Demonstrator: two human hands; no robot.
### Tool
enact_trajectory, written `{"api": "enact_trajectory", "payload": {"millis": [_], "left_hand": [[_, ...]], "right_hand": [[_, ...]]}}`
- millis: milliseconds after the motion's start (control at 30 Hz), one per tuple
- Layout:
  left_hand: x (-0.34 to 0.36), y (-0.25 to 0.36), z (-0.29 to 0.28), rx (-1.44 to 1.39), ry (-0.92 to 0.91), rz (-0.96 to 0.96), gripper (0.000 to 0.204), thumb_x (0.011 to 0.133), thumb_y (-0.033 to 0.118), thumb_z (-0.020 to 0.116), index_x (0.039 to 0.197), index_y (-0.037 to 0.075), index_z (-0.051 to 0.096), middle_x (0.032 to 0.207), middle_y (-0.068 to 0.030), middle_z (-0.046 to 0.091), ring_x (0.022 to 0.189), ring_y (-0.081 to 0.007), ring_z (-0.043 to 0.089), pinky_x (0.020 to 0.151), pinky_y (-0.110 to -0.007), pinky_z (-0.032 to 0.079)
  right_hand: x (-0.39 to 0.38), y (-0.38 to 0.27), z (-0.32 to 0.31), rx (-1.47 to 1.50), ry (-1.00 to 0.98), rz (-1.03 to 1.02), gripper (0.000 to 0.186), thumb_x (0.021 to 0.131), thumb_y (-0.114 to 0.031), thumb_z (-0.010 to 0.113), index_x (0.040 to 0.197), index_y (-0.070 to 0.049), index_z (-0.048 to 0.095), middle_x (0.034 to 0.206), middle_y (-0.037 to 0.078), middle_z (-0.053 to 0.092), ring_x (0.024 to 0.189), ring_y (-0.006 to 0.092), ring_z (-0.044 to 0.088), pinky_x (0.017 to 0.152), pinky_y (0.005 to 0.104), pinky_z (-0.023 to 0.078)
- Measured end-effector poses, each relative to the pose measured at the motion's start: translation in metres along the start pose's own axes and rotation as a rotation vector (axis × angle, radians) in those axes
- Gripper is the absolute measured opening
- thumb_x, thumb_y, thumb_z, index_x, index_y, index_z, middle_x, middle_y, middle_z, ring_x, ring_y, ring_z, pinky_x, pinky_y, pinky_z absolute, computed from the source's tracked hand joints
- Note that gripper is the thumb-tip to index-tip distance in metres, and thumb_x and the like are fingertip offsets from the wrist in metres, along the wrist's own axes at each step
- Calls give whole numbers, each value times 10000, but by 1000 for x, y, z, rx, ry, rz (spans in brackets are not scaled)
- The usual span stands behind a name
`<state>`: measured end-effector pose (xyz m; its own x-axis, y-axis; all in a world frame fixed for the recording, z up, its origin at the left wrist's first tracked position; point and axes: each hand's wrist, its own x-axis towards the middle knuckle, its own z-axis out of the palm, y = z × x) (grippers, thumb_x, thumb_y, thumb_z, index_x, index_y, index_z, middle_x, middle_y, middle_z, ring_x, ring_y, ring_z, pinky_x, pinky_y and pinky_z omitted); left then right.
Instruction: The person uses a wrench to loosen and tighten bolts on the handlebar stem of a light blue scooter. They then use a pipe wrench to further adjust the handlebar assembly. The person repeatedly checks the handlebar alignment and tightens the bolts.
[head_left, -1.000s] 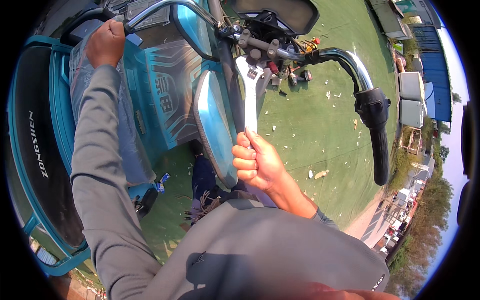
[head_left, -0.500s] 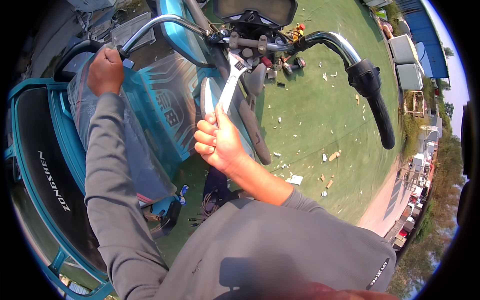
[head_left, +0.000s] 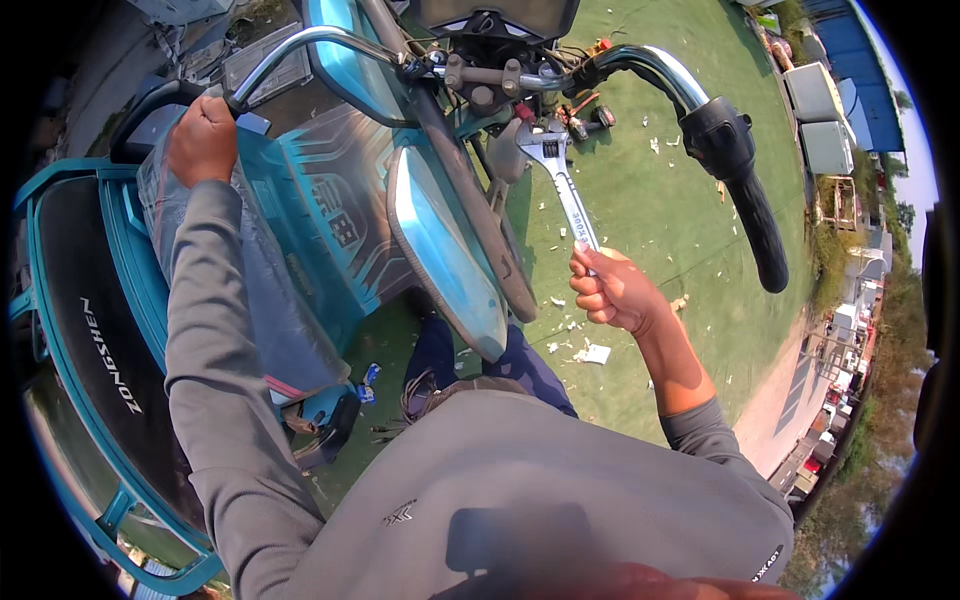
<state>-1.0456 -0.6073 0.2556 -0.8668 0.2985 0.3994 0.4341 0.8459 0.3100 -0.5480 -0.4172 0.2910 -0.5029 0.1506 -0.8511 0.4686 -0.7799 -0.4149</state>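
Note:
My left hand (head_left: pixel 203 142) is wrapped round the left end of the chrome handlebar (head_left: pixel 318 37) of a teal three-wheeled vehicle; the grip is hidden in my fist. In my right hand (head_left: pixel 622 292) is a silver adjustable wrench (head_left: pixel 568 185), gripped by the lower end of its handle. Its jaw head points away from me, just right of the steering column. The wrench appears apart from the clamp bolts (head_left: pixel 482 80) at the handlebar's middle. A black right-hand grip (head_left: pixel 757 235) with a switch housing curves toward me, untouched.
A dark display (head_left: pixel 497 18) sits beyond the handlebar. The teal front fender panel (head_left: pixel 445 255) lies ahead of my legs. A black seat (head_left: pixel 115 340) is at left. On the green ground (head_left: pixel 640 200) lie power tools (head_left: pixel 590 120) and white scraps (head_left: pixel 596 354).
My right hand has swung the wrench to the right, away from the handlebar clamp and steering column. The handlebar shows little movement, and my left hand still holds its end.

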Motion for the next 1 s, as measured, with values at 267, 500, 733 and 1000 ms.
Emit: {"api": "enact_trajectory", "payload": {"millis": [267, 500, 733, 1000], "left_hand": [[1, -3, 5, -18, -8, 1, 445, 903, 408, 387, 965, 140, 737, 946, -213, 696, 906, -442, 650, 784, -512, 512], [-1, 2, 1, -4, 5, -8, 432, 902, 410, 386, 920, 139, 723, 933, -200, 700, 894, -444, 648, 756, -515, 513], [-3, 4, -1, -30, 18, 5, 406, 902, 395, 390, 887, 139, 704, 891, -189, 697, 857, -449, 643, 723, -525, 507], [-6, 8, -5, -52, 6, 9, 393, 902, 386, 405, 863, 125, 695, 876, -188, 692, 835, -444, 639, 693, -521, 492]], "right_hand": [[24, 42, 72, 541, -378, -16, 326, 1070, -408, 406, 888, -142, 452, 621, -81, 274, 464, 34, 220, 378, 189, 216], [46, 33, 116, 708, -504, -5, 345, 1072, -435, 381, 873, -159, 442, 611, -80, 268, 455, 40, 222, 382, 194, 208], [65, 29, 138, 831, -617, -25, 379, 1077, -431, 360, 863, -140, 475, 601, -73, 287, 454, 51, 260, 384, 210, 234], [89, 28, 188, 921, -624, -151, 379, 1055, -491, 386, 853, -174, 432, 595, -70, 263, 459, 63, 235, 410, 227, 221]]}}
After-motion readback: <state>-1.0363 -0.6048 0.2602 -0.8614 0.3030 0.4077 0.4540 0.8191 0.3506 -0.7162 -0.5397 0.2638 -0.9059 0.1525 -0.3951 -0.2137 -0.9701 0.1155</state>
